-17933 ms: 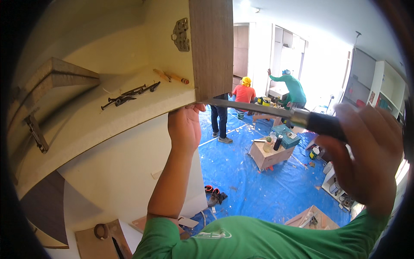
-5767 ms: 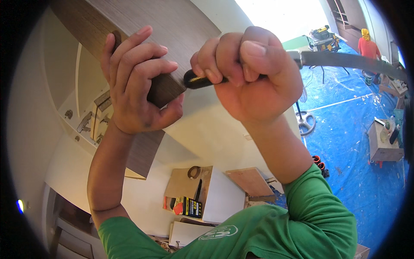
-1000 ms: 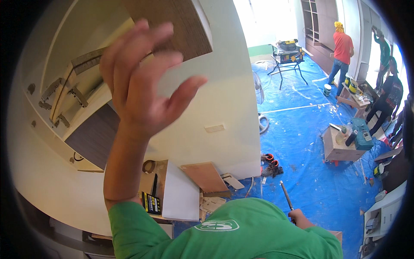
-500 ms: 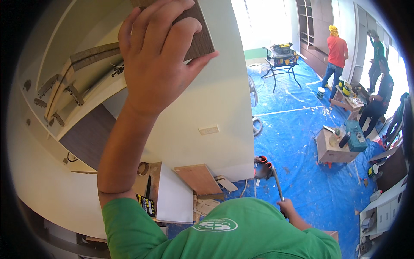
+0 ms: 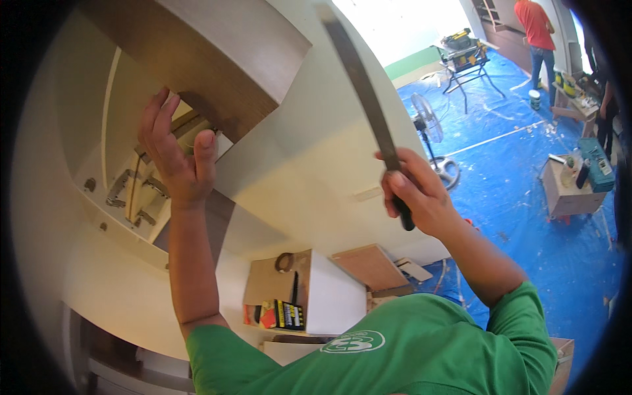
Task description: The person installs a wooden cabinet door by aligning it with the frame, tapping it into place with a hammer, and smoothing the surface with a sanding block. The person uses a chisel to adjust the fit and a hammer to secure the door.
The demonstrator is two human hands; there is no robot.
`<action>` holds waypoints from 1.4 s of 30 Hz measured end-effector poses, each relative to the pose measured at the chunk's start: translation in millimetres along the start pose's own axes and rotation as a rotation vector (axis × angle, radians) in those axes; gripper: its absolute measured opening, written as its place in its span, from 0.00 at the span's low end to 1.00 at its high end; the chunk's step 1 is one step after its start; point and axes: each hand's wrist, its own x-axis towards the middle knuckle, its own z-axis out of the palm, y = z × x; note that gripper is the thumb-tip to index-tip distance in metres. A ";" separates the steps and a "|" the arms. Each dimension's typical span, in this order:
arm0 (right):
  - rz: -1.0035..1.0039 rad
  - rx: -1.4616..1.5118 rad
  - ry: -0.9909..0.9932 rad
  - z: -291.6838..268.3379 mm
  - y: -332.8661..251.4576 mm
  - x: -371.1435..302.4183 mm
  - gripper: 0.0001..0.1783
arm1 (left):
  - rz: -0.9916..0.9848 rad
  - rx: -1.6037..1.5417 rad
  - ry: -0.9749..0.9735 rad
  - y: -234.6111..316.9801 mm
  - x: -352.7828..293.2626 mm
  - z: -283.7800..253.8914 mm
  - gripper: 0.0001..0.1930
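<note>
Left hand: left hand [image 5: 176,155] is raised overhead, fingers spread and curled up against the underside edge of the wood-grain cabinet panel [image 5: 224,59], thumb [image 5: 205,155] pointing up beside the panel's lower corner; it braces the panel rather than wrapping round it.
Right hand: right hand [image 5: 416,197] is closed tight round the dark handle of a long flat metal blade [image 5: 361,85], which rises up and to the left from the fist toward the panel's white side.
Panel position: above the head, its brown face turned down, standing out from the white cabinet carcass [image 5: 329,151]; hinges and metal fittings [image 5: 131,191] show in the recess behind the left hand.
Panel handling: judged stiff, flat board, fairly heavy for one hand held overhead; the laminated face looks smooth and may slip, and edges and corners would chip if knocked.
Where to hold the panel: best along the lower edge near the corner, palm under and thumb on the face, much as the left hand sits now.
Blade handling: thin, rigid steel, light, likely to flex a little along its length; grip only at the handle, clear of the edge.
Surroundings: blue floor sheeting [image 5: 526,197], a standing fan [image 5: 424,122], a small white box unit [image 5: 309,296] below, another person in a red shirt [image 5: 536,26] well apart.
</note>
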 end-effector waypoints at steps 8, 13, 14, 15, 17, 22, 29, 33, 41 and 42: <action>-0.175 0.199 -0.176 30.8 16.9 78.8 0.20 | -0.131 -0.086 -0.008 1.2 -8.0 6.1 0.32; -0.154 0.087 -0.155 54.6 26.3 89.2 0.21 | -0.186 -0.063 -0.041 2.6 -9.1 5.6 0.33; -0.152 0.076 -0.153 57.3 24.5 91.9 0.21 | -0.198 -0.046 -0.044 2.8 -9.5 5.9 0.33; -0.162 0.127 -0.154 57.2 21.9 92.0 0.21 | -0.200 -0.050 -0.043 2.5 -10.0 6.7 0.33; -0.184 0.225 -0.157 55.9 17.2 89.5 0.21 | -0.204 -0.055 -0.036 2.2 -10.4 7.4 0.33; -0.308 0.388 -0.148 50.6 33.1 91.4 0.24 | -0.170 -0.028 -0.047 3.6 -8.4 5.3 0.33; -0.192 0.273 -0.197 57.1 35.0 89.2 0.24 | -0.163 -0.034 -0.038 3.7 -9.5 6.2 0.34; -0.469 -0.214 -0.010 73.9 30.1 111.6 0.26 | -0.163 -0.055 -0.033 0.1 -10.7 5.6 0.33; -0.832 -0.357 0.038 97.2 16.2 142.1 0.24 | -0.204 -0.042 0.001 6.1 -7.8 8.4 0.35; -0.838 -0.357 0.048 96.9 16.8 142.5 0.24 | -0.206 -0.047 0.003 5.6 -8.0 8.1 0.35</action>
